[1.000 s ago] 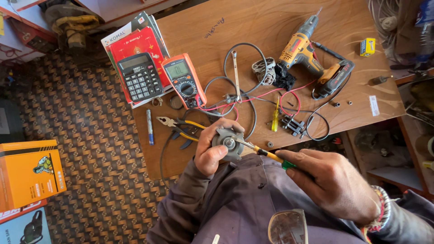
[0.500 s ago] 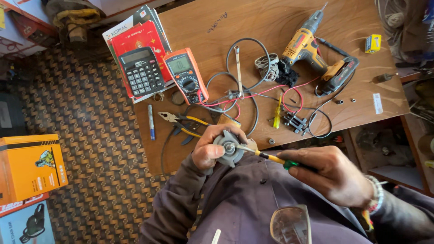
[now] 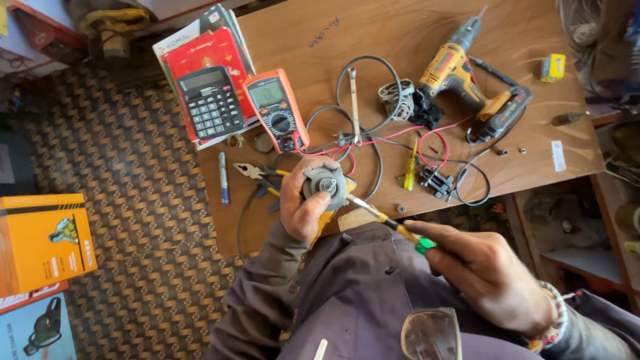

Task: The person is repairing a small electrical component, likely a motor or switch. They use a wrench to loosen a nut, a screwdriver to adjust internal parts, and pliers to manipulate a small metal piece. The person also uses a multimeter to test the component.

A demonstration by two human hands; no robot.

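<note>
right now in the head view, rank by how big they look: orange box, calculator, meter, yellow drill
1. orange box, clearly largest.
2. yellow drill.
3. calculator and meter look about alike, so no ranking between them.
The box sits lower, on the floor, so its true size may be larger still.

bare bench (image 3: pixel 373 27) lies open along the far edge; nearer, tangled cables (image 3: pixel 373 143), pliers (image 3: pixel 257 175) and a multimeter (image 3: pixel 275 110) crowd any hand's path.

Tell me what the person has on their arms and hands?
Both hands, left hand and right hand, are bare, no gloves. Long grey-purple sleeves cover the arms. A beaded bracelet circles the right wrist.
</note>
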